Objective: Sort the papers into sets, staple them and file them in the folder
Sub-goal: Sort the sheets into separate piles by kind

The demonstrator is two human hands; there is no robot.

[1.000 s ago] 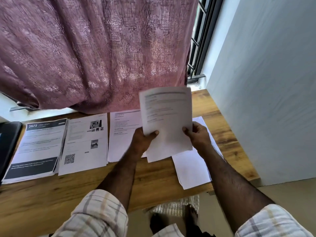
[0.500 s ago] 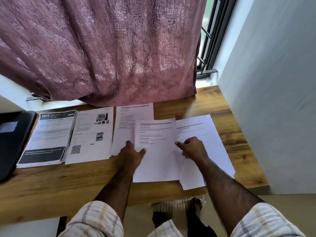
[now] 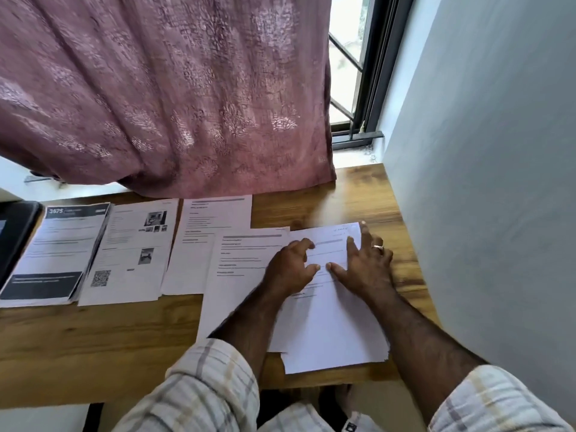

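Note:
Several paper sets lie in a row on the wooden table [image 3: 118, 341]. From the left: a stack with a dark banner [image 3: 56, 251], a sheet with photos and a QR code [image 3: 131, 254], a text sheet [image 3: 215, 226], and another text sheet [image 3: 240, 275] overlapping it. At the right lies a thicker stack of white papers [image 3: 336, 335]. My left hand [image 3: 291, 266] rests on that stack's left side with bent fingers, fingertips touching the top sheet. My right hand [image 3: 364, 266], wearing a ring, lies on the stack's upper part with fingers spread.
A black folder [image 3: 15, 232] sits at the table's far left edge. A mauve curtain [image 3: 162, 104] hangs over the table's back. A barred window [image 3: 352, 73] and a pale wall [image 3: 483, 182] close off the right side.
The sheet I held up in both hands a second ago now lies flat on the table, left of the right stack. Both hands have moved onto the right stack.

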